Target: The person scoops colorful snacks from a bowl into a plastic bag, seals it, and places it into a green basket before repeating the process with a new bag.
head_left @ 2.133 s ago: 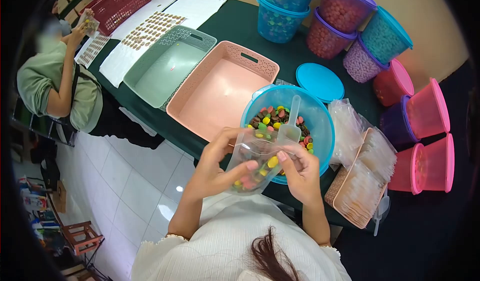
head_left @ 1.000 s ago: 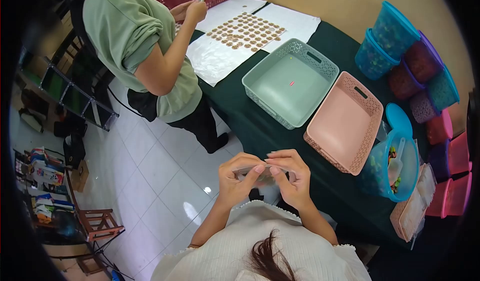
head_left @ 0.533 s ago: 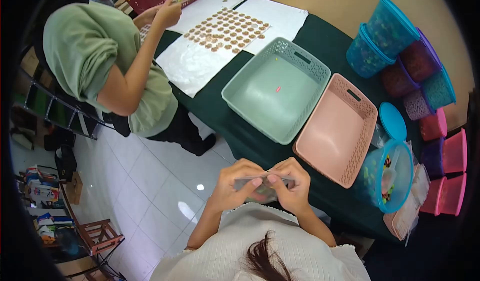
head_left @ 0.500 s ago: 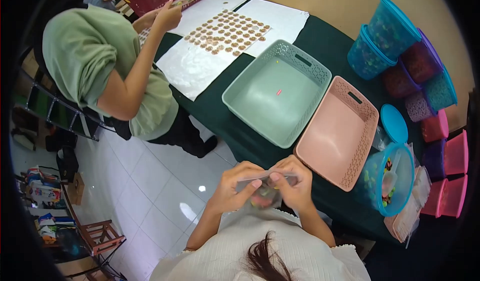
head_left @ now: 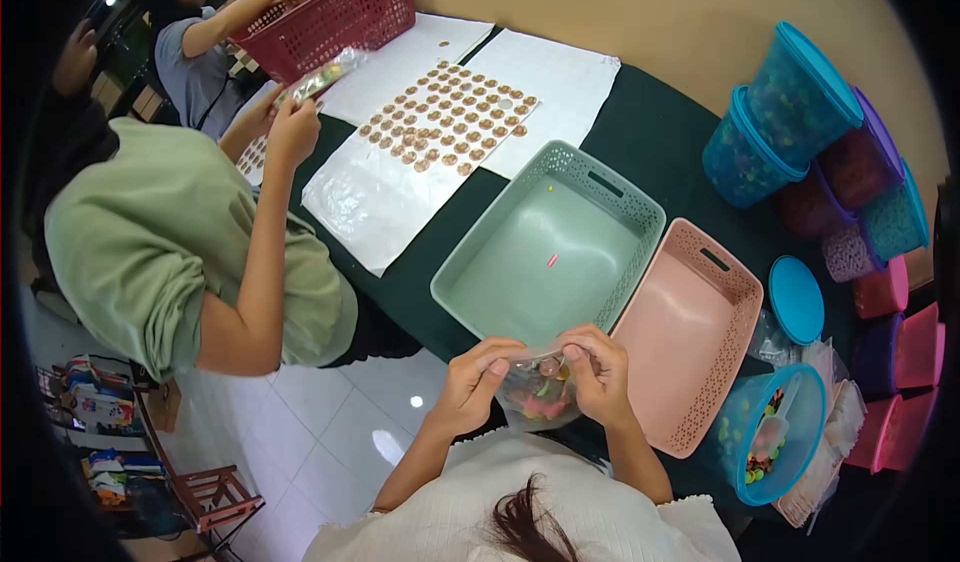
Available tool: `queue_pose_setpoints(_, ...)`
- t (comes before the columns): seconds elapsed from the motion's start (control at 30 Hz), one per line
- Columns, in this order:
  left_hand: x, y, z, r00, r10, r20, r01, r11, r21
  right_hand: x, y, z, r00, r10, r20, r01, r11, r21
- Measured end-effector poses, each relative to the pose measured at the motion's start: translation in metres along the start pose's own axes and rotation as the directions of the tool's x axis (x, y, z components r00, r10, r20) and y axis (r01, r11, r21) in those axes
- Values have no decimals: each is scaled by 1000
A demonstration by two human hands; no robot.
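A clear plastic bag (head_left: 540,394) with colourful pieces inside hangs upright between my two hands, near my chest. My left hand (head_left: 472,387) pinches the bag's top edge at its left corner, thumb on top. On the other corner, my right hand (head_left: 598,374) is closed in the same kind of pinch. Just beyond my hands sits a green basket (head_left: 500,252) with a small red piece and a small yellow piece in it. A pink basket (head_left: 680,332) stands right beside it.
An open blue tub (head_left: 770,432) with a scoop is at the right, below a blue lid (head_left: 796,300). Lidded tubs (head_left: 800,82) are stacked behind. A co-worker in green (head_left: 190,252) stands at the left by white sheets (head_left: 370,202) of round brown pieces and a red crate (head_left: 335,22).
The view has tilted up, so the table sits lower in it. The bag now shows more fully between my hands. The co-worker's hands and packet appear further left and lower.
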State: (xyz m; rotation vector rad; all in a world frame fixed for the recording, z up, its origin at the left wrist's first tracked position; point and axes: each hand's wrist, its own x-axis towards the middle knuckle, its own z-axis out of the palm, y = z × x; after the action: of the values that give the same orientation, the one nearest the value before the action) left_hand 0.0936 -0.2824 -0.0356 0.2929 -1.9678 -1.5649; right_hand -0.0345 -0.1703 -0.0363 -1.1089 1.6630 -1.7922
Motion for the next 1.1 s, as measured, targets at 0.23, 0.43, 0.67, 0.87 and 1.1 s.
queue_pose_setpoints(0.23,62,-22,-19,900,-436,5,424,872,-246,21,-4,17,964,21,-265,-1,997,76)
queue_pose_setpoints(0.43,125,-80,-41,917,-390,82,397,871,-291,-11,6,6,878,106,-466,-147,988,-51)
queue_pose_setpoints(0.67,119,-127,4,964,-128,234,47,945,323,-96,-1,33,567,92,-819,-284,955,-90)
queue_pose_setpoints(0.87,107,-91,27,851,-88,518,60,996,71,-158,-19,67,309,265,-913,-153,962,228)
queue_pose_setpoints(1.1,37,-17,99,480,128,868,98,975,-198,-214,-37,59,271,178,-946,-182,975,131)
